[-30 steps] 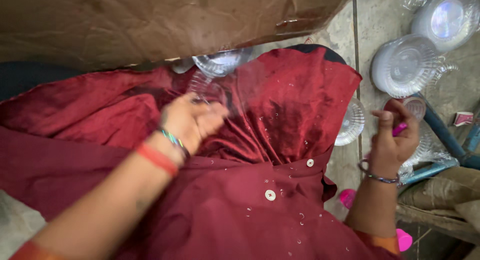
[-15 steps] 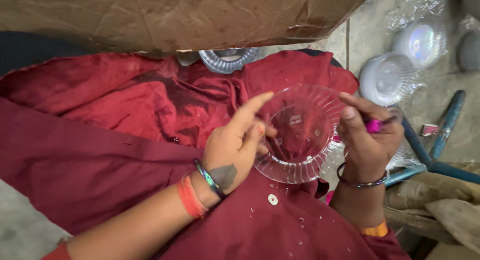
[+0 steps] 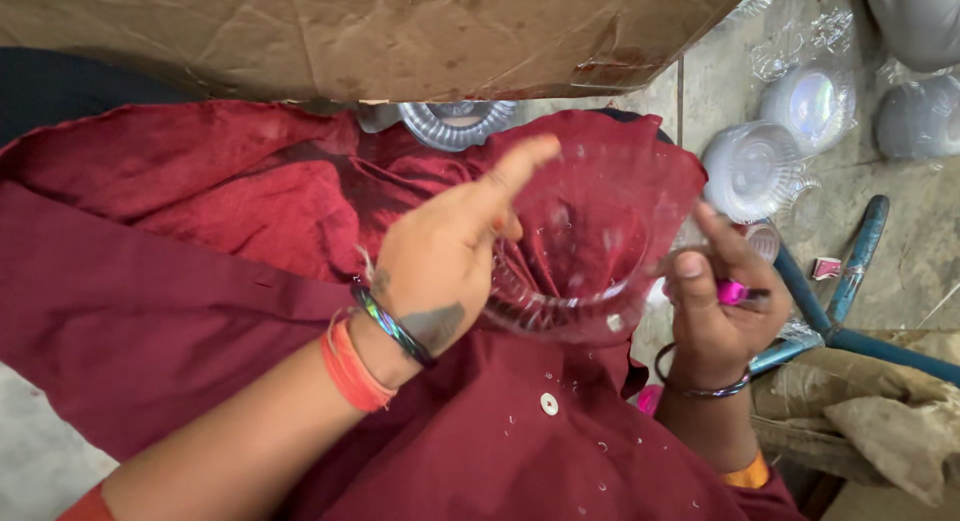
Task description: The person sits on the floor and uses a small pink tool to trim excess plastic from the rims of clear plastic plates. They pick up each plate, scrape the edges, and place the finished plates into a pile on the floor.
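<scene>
Grey concrete floor (image 3: 905, 281) carries stacked clear plastic bowls (image 3: 752, 169)

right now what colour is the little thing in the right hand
Bright pink, gripped in the right hand beside the clear plastic bowl: the small object shows best in the head view.

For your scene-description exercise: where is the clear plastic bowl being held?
The clear plastic bowl sits mid-frame between the left hand and right hand, above the maroon cloth.

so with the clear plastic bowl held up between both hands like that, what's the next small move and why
Probably bring the pink tool, pinched in the right hand, to the rim of the clear plastic bowl. The left hand already grips the bowl's near edge and holds it tilted over the maroon cloth, while the tool sits just beside the rim. What the tool does is unclear.
</scene>
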Motion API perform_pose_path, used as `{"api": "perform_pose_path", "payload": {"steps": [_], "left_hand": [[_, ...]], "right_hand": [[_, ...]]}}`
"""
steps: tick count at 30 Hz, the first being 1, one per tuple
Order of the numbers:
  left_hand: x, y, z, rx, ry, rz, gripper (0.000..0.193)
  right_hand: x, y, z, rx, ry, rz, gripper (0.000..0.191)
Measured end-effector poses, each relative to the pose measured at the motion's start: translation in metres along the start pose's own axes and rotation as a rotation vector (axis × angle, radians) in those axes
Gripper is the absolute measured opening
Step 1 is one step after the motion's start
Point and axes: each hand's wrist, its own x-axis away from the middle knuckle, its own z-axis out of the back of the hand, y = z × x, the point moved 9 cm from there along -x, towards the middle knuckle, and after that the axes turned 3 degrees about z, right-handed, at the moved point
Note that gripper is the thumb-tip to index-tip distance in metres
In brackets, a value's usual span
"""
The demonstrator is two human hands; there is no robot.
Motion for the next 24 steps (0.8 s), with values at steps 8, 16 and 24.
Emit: {"api": "perform_pose_path", "payload": {"steps": [8, 16, 24], "left_hand": [[0.013, -0.006, -0.010, 0.230, 0.058, 0.083, 0.043], [0.032, -0.020, -0.041, 0.661, 0.004, 0.186, 0.052], [0.013, -0.007, -0.018, 0.479, 0.132, 0.062, 0.036]], "right_hand": [[-0.007, -0.003, -0.011, -0.137, 0.036, 0.008, 0.038], [0.001, -0.004, -0.002, -0.114, 0.250, 0.039, 0.045], [-0.011, 0.002, 0.010, -0.108, 0.147, 0.154, 0.032]]}}
